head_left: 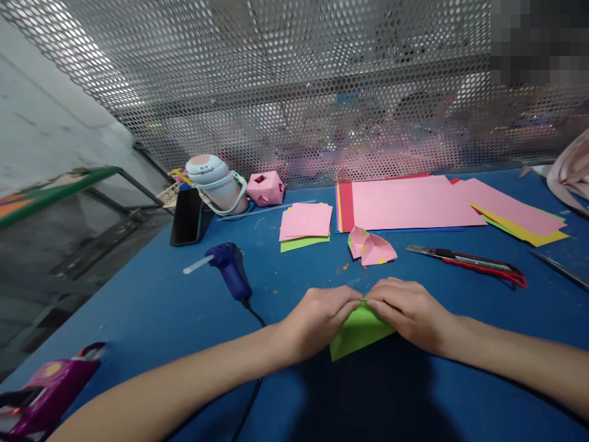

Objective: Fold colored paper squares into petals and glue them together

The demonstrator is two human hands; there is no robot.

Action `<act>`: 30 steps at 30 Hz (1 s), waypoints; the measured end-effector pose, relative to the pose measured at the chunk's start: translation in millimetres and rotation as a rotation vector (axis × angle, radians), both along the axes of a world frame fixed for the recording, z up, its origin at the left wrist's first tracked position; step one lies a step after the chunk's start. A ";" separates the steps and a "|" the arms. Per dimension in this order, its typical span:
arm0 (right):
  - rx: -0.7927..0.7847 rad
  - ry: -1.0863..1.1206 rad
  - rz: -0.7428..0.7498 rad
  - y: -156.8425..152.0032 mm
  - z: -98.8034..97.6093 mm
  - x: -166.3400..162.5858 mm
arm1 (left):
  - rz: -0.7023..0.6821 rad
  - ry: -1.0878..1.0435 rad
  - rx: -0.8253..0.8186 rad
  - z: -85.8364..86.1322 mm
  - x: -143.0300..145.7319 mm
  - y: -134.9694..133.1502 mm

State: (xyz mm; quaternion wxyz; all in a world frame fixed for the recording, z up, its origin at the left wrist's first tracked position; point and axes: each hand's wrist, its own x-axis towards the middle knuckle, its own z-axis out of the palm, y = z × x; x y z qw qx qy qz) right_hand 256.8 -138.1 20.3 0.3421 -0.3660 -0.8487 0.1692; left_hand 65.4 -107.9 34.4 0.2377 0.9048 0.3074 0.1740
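Observation:
A sheet of green paper (361, 331) is held between my two hands, low over the blue table. My left hand (317, 319) pinches its upper left edge, fingers closed. On the other side, my right hand (411, 310) grips the upper right edge with thumb and fingers together. The fingertips of both hands nearly meet at the paper's top, where a small fold shows. Just beyond them lies a folded pink paper piece (372, 247) with yellow and green specks. A stack of pink and green paper squares (306, 222) rests behind my left hand.
A blue glue gun (231, 273) with its cord lies left of my hands. To the right is a red and black box cutter (469, 261). Larger coloured sheets (414, 202), a pink paper ball (265, 188), a cup (216, 184) and a phone (186, 215) line the back, before a perforated metal panel (285, 92).

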 end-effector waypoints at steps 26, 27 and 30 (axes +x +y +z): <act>-0.125 0.217 -0.219 1.0 4.0 -2.3 | 0.370 -0.570 -0.801 -5.7 17.6 -3.0; -0.084 0.215 -0.184 0.8 2.7 -1.9 | 0.366 -0.585 -0.832 -5.8 17.8 -2.6; 0.002 0.201 -0.118 0.4 -0.9 -1.0 | 0.353 -0.619 -0.903 -6.1 18.2 -1.9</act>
